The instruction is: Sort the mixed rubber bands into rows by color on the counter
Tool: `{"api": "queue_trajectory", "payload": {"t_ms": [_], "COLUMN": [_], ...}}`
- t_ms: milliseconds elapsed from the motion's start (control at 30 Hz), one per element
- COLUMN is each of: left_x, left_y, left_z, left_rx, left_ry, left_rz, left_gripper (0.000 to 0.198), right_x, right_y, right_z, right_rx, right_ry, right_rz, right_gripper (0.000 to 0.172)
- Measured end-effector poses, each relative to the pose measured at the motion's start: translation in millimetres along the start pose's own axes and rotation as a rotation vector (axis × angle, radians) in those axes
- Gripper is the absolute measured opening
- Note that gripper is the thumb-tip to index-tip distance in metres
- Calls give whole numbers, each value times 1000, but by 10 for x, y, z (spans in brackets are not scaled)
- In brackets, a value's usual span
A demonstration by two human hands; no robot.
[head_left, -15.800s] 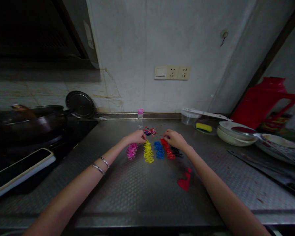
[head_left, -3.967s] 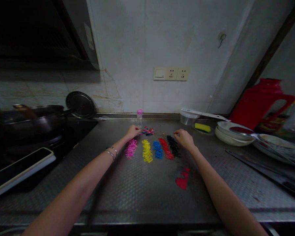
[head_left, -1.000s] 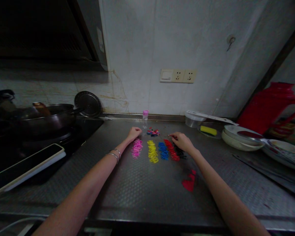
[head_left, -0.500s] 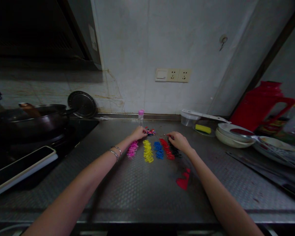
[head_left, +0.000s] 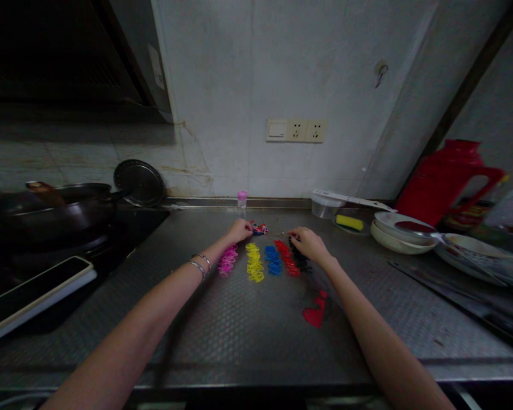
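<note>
Small rubber bands lie sorted in rows on the steel counter: pink, yellow, blue, red and black. A small mixed pile sits behind them. My left hand, bracelets on the wrist, rests with fingers curled at the left edge of the mixed pile. My right hand is over the far end of the black row, fingertips pinched together near the top of the red row; what they hold is too small to see.
A small clear bottle with a pink cap stands behind the pile. A red scrap lies nearer me. Left: a wok, a round lid and a board. Right: a plastic tub, sponge, bowls, red jug.
Over the last second my left hand moved right from the pink row's top to the mixed pile. My right hand stayed by the red and black rows. The camera shifted slightly.
</note>
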State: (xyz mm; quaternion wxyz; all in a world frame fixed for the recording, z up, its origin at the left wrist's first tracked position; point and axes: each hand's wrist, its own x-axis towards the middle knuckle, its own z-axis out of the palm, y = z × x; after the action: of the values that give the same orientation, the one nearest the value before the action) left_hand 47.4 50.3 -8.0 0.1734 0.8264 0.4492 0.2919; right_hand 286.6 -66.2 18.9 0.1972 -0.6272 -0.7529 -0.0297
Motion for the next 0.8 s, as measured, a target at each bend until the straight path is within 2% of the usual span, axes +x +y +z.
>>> {"api": "queue_trajectory", "payload": {"t_ms": [133, 233, 367, 567, 667, 800], "left_x": [24, 28, -3, -124, -156, -150], "left_y": [-34, 57, 396, 962, 1104, 1171], "left_z": [-14, 26, 163, 431, 535, 622], "left_rx": [4, -32, -59, 23, 82, 164], "left_ry": [19, -1, -82, -234, -228, -209], "left_rz": [-15, 4, 109, 253, 288, 270], "left_gripper": [15, 19, 21, 20, 21, 21], "right_x": [5, -4, -19, -22, -23, -25], "right_y": [26, 52, 95, 157, 174, 192], "right_z": [-17, -55, -93, -73, -69, -64], "right_rx": [-2, -1, 1, -16, -13, -10], "right_ry": [20, 49, 84, 98, 94, 85], "right_rz": [3, 22, 61, 95, 104, 103], "right_gripper": [30, 30, 31, 31, 31, 31]}}
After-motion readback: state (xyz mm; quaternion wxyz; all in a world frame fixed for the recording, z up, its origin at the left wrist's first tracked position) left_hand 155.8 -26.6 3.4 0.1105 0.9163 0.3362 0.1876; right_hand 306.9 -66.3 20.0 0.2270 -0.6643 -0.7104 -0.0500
